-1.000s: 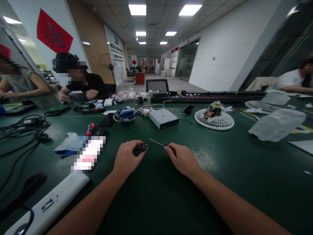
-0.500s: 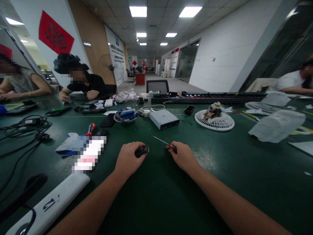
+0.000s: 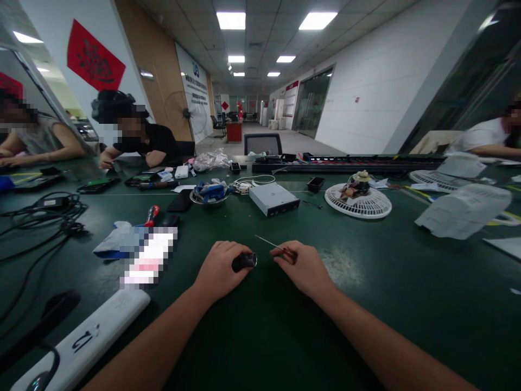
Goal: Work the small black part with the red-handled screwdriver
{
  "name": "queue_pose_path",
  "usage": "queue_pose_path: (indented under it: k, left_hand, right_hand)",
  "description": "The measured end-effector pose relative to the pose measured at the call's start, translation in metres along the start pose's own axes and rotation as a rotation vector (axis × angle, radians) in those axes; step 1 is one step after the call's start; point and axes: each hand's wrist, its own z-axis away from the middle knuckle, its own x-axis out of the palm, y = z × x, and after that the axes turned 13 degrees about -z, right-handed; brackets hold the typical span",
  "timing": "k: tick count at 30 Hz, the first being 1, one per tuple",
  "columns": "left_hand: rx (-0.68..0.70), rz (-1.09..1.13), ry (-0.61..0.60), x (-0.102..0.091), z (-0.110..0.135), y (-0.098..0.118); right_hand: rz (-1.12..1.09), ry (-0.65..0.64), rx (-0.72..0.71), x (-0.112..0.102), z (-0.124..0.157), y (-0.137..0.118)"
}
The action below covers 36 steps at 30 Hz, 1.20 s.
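Observation:
My left hand (image 3: 220, 270) is closed around a short black cylinder (image 3: 245, 261) with a shiny rim, its end facing right. I cannot make out its exact kind. In my right hand (image 3: 304, 267) is a thin screwdriver (image 3: 266, 241), pinched by its dark red handle, the slim metal shaft pointing left and away from me. The shaft's tip is a little beyond the cylinder's open end and does not touch it. Both hands are low over the dark green table (image 3: 260, 336), close together. Beyond them lies a silver optical drive (image 3: 273, 199).
At the left are a white power strip (image 3: 87, 339), a blue-and-white glove (image 3: 121, 241), a red-handled tool (image 3: 152, 214) and black cables (image 3: 52, 217). Farther off are a dish (image 3: 209, 202) of blue items and a white fan grille (image 3: 360, 203). A translucent plastic cover (image 3: 464, 209) stands right. Several people sit around.
My left hand has shifted right with the black cylinder, which now points more sideways. My right hand has come slightly nearer to me with the screwdriver; the gap between the hands has narrowed.

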Motion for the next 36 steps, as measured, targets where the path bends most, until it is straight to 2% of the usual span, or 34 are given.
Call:
queue_pose_path:
  k: [4,10,14,19,24,28,32,36]
  left_hand:
    - [0.039,0.008,-0.027,0.0,0.0,0.001]
    - [0.092,0.045,-0.035,-0.002,0.0,0.007]
    - [0.142,0.065,-0.033,-0.004,0.0,0.011]
    - [0.186,0.09,-0.007,-0.004,0.001,0.011]
    - [0.244,0.107,-0.031,-0.004,0.002,0.011]
    - [0.258,0.111,-0.02,-0.004,0.002,0.012]
    - [0.213,0.088,0.006,-0.003,0.001,0.012]
    - [0.054,0.035,0.081,0.0,0.001,0.005]
  right_hand:
    - [-0.086,0.004,-0.006,0.004,0.002,0.001]
    - [-0.355,-0.04,0.042,0.01,0.004,-0.003]
    - [-0.321,-0.064,0.005,0.012,0.008,-0.007]
    - [-0.274,-0.021,-0.062,0.011,0.009,-0.008]
    - [-0.306,-0.096,0.107,0.013,0.007,-0.007]
    - [-0.365,-0.108,0.15,0.016,0.007,-0.004]
    - [-0.386,-0.124,0.095,0.016,0.007,-0.001]
    - [-0.262,-0.092,-0.012,0.006,0.005,-0.002]
